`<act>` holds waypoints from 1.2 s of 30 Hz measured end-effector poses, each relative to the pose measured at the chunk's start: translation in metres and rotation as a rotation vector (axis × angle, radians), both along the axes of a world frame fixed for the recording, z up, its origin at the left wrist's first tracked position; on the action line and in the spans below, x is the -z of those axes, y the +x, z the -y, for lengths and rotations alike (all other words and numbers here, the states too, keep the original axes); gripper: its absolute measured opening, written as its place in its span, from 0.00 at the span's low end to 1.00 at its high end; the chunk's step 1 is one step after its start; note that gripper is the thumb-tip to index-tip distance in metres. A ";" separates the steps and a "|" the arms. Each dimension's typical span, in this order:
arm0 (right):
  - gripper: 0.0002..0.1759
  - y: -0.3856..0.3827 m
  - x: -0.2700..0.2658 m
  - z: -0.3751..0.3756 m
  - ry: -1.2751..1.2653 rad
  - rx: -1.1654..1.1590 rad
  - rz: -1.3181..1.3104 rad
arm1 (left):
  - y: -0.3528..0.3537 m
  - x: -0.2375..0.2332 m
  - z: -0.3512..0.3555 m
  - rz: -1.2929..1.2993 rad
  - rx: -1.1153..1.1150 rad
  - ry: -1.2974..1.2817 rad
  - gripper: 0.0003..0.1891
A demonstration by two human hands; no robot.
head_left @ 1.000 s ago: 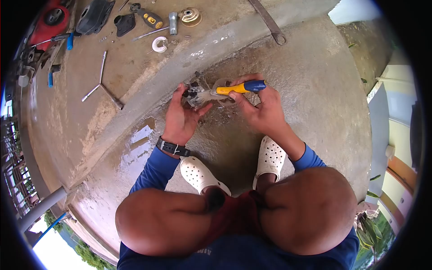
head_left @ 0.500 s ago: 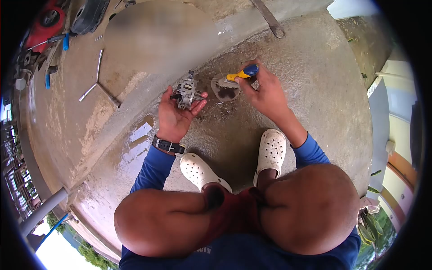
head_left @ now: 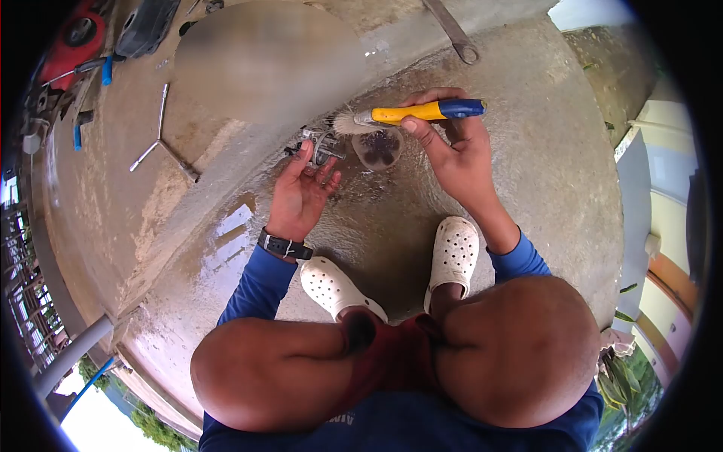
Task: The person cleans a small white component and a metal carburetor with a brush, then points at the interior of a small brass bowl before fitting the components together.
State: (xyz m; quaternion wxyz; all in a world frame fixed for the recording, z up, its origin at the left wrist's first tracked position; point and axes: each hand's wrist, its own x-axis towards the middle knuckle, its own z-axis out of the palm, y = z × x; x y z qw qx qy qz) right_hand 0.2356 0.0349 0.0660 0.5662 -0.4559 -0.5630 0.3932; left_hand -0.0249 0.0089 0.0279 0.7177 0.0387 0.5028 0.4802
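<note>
The left hand (head_left: 300, 202) grips a grey, knobbly metal part (head_left: 324, 149) between thumb and fingers. The right hand (head_left: 458, 154) is closed on a brush with a yellow and blue handle (head_left: 413, 114). Its pale bristles (head_left: 348, 124) have moved from the clear, round dish (head_left: 379, 166) to right by the part, so brushing seems on again. Farther off lies a silver, Y-shaped metal wrench (head_left: 160, 141).

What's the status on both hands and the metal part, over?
Left hand gripping metal part. Right hand holding yellow-and-blue brush, bristles close to part, contact unclear. Shallow dish close by; no obstruction seen between brush and part.
</note>
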 end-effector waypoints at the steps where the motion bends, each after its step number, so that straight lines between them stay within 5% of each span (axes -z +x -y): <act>1: 0.15 -0.004 -0.002 0.003 -0.001 0.005 0.002 | 0.003 0.001 0.001 0.002 0.005 -0.001 0.17; 3: 0.15 -0.014 -0.008 0.007 0.042 -0.232 -0.089 | 0.009 0.000 -0.001 -0.001 -0.046 0.067 0.13; 7: 0.14 0.006 0.001 0.000 0.036 -0.086 0.286 | 0.004 -0.004 -0.005 -0.052 -0.026 0.030 0.14; 10: 0.15 -0.003 0.003 0.008 -0.038 -0.060 -0.103 | 0.004 -0.003 0.003 -0.051 0.027 0.017 0.17; 15: 0.14 -0.008 0.011 0.009 0.043 -0.188 -0.020 | 0.015 -0.012 -0.002 -0.036 0.034 -0.012 0.18; 17: 0.14 0.008 0.016 0.007 -0.006 0.034 0.190 | 0.005 -0.001 -0.001 0.009 0.065 0.007 0.24; 19: 0.16 0.017 0.020 0.006 -0.088 0.053 0.061 | -0.001 0.002 0.003 0.055 0.104 0.003 0.29; 21: 0.18 0.023 0.028 0.004 -0.080 0.032 0.453 | -0.005 0.002 -0.001 0.182 0.125 0.017 0.30; 29: 0.18 -0.015 0.091 0.002 0.267 -0.201 0.819 | -0.003 -0.001 -0.003 0.247 0.144 0.040 0.32; 33: 0.19 -0.009 0.046 0.003 0.037 0.020 0.677 | -0.005 0.000 0.001 0.231 0.155 0.066 0.32; 35: 0.19 -0.005 0.020 0.001 -0.187 0.152 0.159 | -0.004 0.001 0.001 0.213 0.118 0.061 0.31; 36: 0.19 -0.008 0.010 0.003 -0.190 0.157 0.163 | -0.001 0.002 0.001 0.195 0.088 0.054 0.31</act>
